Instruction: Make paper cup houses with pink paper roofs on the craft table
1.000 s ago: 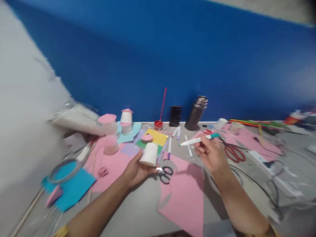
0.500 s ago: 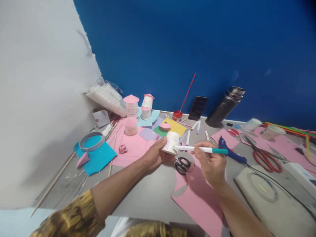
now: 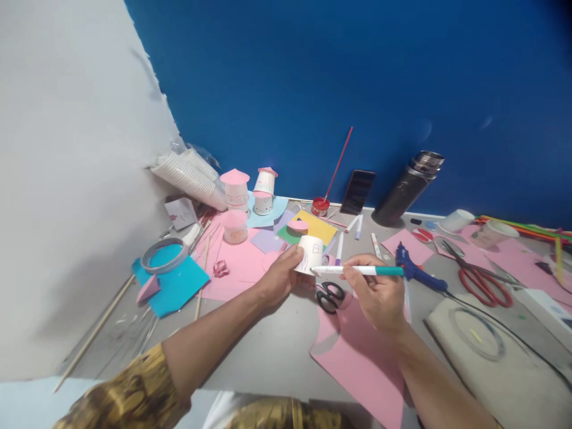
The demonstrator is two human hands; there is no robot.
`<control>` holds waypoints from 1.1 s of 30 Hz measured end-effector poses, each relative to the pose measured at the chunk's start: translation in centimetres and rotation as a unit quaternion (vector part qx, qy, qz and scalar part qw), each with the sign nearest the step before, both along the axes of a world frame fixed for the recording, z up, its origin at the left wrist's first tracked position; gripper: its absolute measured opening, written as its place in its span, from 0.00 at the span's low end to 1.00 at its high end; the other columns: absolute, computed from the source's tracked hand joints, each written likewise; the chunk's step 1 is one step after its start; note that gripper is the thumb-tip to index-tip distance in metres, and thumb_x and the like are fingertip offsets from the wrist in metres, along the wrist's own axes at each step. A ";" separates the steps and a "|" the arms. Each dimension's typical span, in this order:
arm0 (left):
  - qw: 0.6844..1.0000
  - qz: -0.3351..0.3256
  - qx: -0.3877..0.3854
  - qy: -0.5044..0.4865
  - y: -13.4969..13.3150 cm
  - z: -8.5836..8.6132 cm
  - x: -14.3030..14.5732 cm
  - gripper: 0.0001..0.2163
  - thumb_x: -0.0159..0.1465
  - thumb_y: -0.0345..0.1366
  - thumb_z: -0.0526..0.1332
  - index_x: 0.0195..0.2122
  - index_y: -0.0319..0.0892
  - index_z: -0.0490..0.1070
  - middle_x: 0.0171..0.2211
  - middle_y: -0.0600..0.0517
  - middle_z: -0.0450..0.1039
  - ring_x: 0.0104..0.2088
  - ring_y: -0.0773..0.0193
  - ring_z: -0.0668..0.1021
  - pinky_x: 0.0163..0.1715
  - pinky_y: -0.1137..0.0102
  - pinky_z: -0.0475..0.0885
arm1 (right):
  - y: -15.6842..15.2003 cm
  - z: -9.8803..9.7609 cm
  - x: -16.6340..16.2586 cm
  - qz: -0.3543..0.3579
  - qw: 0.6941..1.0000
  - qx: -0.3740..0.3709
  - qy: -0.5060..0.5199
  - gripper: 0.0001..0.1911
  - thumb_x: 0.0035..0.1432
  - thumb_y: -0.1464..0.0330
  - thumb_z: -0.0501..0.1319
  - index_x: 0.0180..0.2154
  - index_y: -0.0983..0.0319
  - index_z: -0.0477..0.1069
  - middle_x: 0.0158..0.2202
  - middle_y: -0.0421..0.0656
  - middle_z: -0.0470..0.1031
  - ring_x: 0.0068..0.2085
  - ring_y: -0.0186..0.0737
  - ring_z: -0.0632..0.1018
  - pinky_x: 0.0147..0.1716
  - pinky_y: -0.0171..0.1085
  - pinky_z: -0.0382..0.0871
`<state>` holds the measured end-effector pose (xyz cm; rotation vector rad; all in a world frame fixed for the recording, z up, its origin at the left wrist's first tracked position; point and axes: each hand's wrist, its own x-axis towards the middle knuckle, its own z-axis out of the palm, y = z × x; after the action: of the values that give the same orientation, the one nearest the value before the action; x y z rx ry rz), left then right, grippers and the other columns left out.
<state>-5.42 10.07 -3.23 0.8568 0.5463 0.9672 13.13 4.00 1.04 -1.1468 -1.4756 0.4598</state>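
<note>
My left hand (image 3: 282, 275) is closed around a white paper cup (image 3: 311, 252), tilted, with a small window-like drawing on its side. Between the fingers of my right hand (image 3: 376, 292) is a white marker (image 3: 357, 270) with a green end. Its tip is at the cup's lower wall; whether it touches, I cannot tell. Just below the cup lie small black-handled scissors (image 3: 329, 297), beside a cut sheet of pink paper (image 3: 361, 357).
Decorated cups with pink paper cones (image 3: 235, 186) stand at the back left, near stacked paper cups (image 3: 190, 177). On the right are a blue glue gun (image 3: 420, 271), red-handled scissors (image 3: 485, 286) and a dark flask (image 3: 406, 189). A tape roll (image 3: 147, 262) lies on blue paper (image 3: 187, 286).
The marker and my right hand have shifted slightly left along the cup's lower edge. My left hand still holds the cup, which is turned a little. The view has moved slightly.
</note>
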 end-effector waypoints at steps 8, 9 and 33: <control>0.999 0.006 -0.043 -0.023 -0.1 0.3 -0.1 0.17 0.68 0.47 0.64 0.45 0.36 0.75 0.36 0.43 0.79 0.31 0.57 0.80 0.31 0.65 0.77 | 0.0 0.4 0.3 -0.023 1.000 -0.003 -0.013 0.08 0.62 0.65 0.65 0.30 0.59 0.76 0.22 0.38 0.77 0.21 0.35 0.75 0.20 0.31 0.68; 0.999 0.006 -0.047 -0.027 -0.1 0.3 -0.1 0.17 0.68 0.47 0.63 0.46 0.36 0.75 0.36 0.42 0.79 0.31 0.57 0.80 0.30 0.64 0.77 | 0.0 0.5 0.3 -0.022 1.000 -0.003 -0.016 0.08 0.62 0.65 0.65 0.30 0.59 0.76 0.22 0.38 0.76 0.21 0.34 0.74 0.19 0.31 0.67; 0.976 -0.079 -0.171 -0.109 0.1 1.3 -0.6 0.21 0.73 0.39 0.53 0.59 0.27 0.70 0.44 0.33 0.81 0.39 0.50 0.84 0.41 0.59 0.81 | -0.1 0.7 0.9 -0.046 0.999 0.022 0.004 0.10 0.62 0.64 0.64 0.28 0.60 0.74 0.21 0.39 0.75 0.23 0.37 0.76 0.22 0.33 0.70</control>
<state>-6.04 10.19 -1.92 0.4704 0.4315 0.7803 14.07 3.92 1.78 -1.1713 -1.4141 0.3662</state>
